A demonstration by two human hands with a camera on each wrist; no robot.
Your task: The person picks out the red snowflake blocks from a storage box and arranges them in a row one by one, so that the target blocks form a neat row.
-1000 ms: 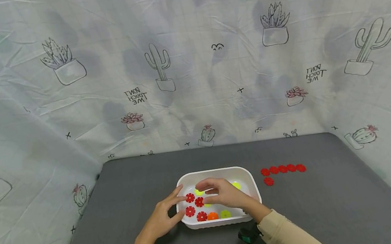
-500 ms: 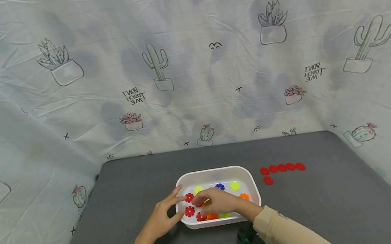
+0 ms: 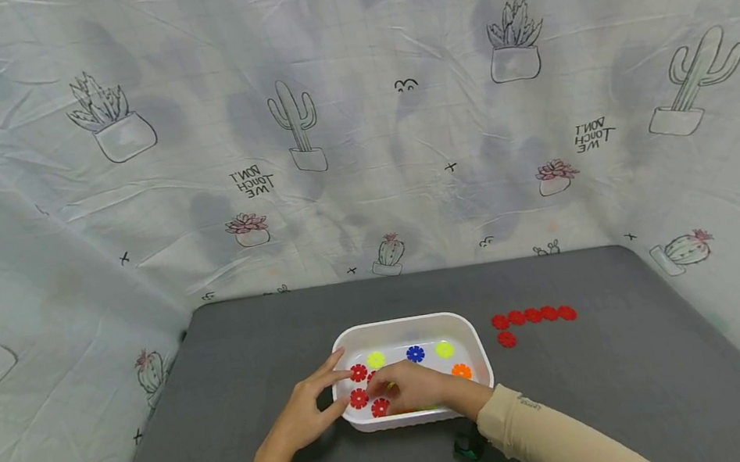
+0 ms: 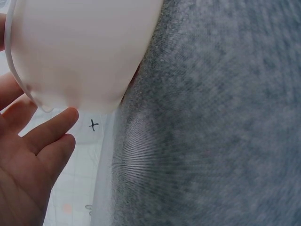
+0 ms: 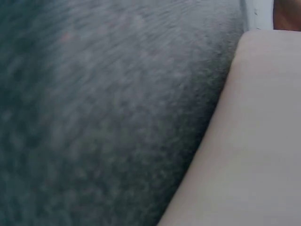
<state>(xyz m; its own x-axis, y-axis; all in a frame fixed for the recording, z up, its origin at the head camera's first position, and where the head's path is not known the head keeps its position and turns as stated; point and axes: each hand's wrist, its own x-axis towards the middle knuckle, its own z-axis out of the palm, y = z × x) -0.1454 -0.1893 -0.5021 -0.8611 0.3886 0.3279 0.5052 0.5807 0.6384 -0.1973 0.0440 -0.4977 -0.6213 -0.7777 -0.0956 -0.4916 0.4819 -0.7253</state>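
A white plastic tray (image 3: 478,342) sits on the table, with loose notched discs inside. At its left end my left hand (image 3: 306,410) holds the rim, some fingers over the edge and others against the outer wall (image 4: 70,56). Near those fingers lie red discs (image 3: 359,398). My right hand (image 3: 411,384) reaches down into the tray, fingers bent over the discs at its middle left. Its fingertips are partly hidden, so whether they pinch a disc is unclear. A blue disc (image 3: 416,354), yellow discs (image 3: 444,349) and an orange disc (image 3: 461,370) lie around it.
To the tray's right, several red discs (image 3: 533,315) lie in a row on the grey table (image 3: 250,335), with one red disc (image 3: 507,339) below the row's left end. A patterned cloth (image 3: 400,140) hangs behind and at the sides.
My right hand has come down from above the tray in among the discs, uncovering the blue one behind it. My left hand keeps its place at the rim.
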